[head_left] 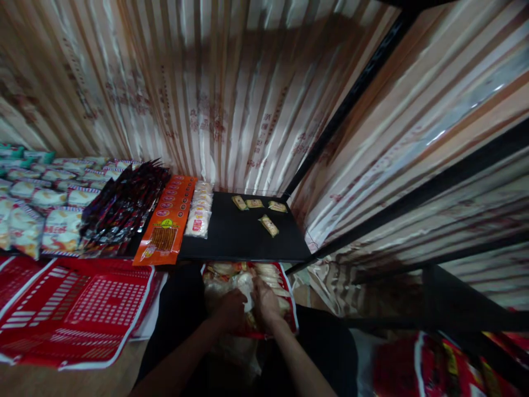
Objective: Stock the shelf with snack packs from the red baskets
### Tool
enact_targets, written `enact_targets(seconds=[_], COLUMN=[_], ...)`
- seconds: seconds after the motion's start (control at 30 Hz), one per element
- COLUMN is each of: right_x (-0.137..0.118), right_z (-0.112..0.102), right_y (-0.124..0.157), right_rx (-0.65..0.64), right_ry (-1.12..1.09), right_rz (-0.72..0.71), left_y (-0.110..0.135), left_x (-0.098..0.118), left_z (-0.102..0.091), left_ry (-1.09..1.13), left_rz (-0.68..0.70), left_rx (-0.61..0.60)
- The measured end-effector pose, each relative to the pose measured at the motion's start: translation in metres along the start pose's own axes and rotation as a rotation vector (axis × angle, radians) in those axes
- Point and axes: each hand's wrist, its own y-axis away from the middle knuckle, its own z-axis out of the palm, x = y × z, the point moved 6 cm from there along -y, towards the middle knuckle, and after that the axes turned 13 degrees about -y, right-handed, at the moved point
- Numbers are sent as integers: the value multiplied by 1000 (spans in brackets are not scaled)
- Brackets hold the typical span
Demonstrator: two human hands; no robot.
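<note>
Between the knees sits a red basket point(296, 322) with a white rim, filled with packaged snacks. My left hand point(232, 309) reaches into it, fingers curled in against a whitish, clear plastic packet point(243, 286). My right hand point(265, 300) is at the other side of that packet, its fingers bent down and partly hidden, so what they grip does not show. To the right of this hand, a row of pale wrapped packets point(270, 274) lines the basket. Blur and dim light hide the details.
Ahead is a black shelf point(231, 242) with several small yellow packets point(269, 225), a row of white packets point(199, 212), an orange snack bag point(167, 226), dark shiny packets point(128, 204) and white bags point(61, 226). A red basket point(109, 300) stands left; black posts point(351, 85) rise right.
</note>
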Motion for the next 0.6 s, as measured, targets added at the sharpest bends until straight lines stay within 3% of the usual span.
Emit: enact_targets(seconds=[0.2,0.4,0.5,0.6], right_x=[1,10,7,6], right_z=[5,21,15,3], right_y=[11,12,9,8], right_rx=[44,50,41,32], right_ry=[-35,-93,-186,-346], right_rz=[13,68,30,81], left_y=[3,6,6,7], left_x=[-10,-7,-5,0], left_z=[20,26,27,24], left_ry=[16,37,44,41], left_rz=[-136,-154,-181,-193], left_rx=[-14,-31,-36,-20])
